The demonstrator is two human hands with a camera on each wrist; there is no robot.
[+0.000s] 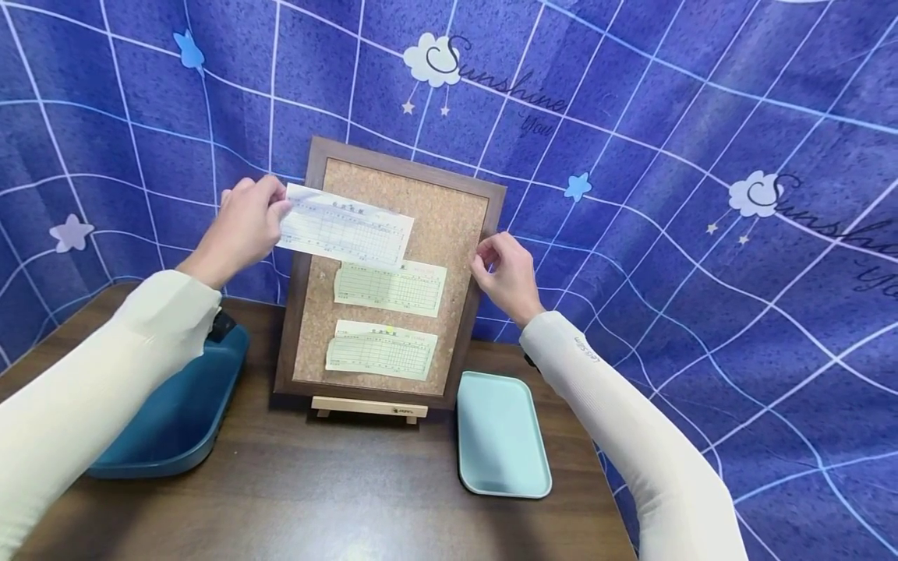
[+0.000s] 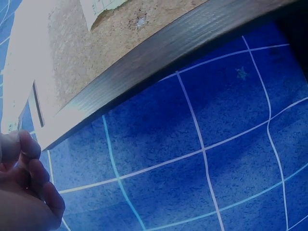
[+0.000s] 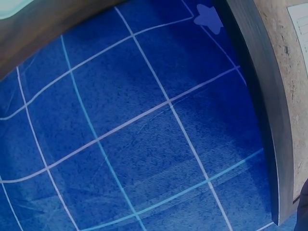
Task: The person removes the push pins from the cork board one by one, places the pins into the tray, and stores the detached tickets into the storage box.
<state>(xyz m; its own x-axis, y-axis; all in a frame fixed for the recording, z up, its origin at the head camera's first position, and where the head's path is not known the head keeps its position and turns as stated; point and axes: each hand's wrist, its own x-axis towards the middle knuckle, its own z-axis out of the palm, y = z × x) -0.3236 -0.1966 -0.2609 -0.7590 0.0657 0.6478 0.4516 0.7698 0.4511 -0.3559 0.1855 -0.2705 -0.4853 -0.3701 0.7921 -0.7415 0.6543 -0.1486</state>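
Note:
A white printed form slip (image 1: 344,226) is pinched at its left end by my left hand (image 1: 249,222). It lies across the upper part of the corkboard (image 1: 449,210) and covers the top edge of a pale green slip (image 1: 389,288). Below that is another pale green slip (image 1: 382,351), with a small yellow spot, perhaps a pin, at its top. In the left wrist view the fingers (image 2: 31,168) close on the slip's edge. Beside the board's right frame is my right hand (image 1: 508,273), thumb and fingertips drawn together; whether something small is between them cannot be made out.
The board leans on a light wooden stand (image 1: 368,407) on a brown table (image 1: 302,483). A blue bin (image 1: 161,467) stands at the left, partly under the left sleeve. At the right lies a light blue tray (image 1: 505,436). A blue patterned curtain (image 1: 631,195) hangs behind.

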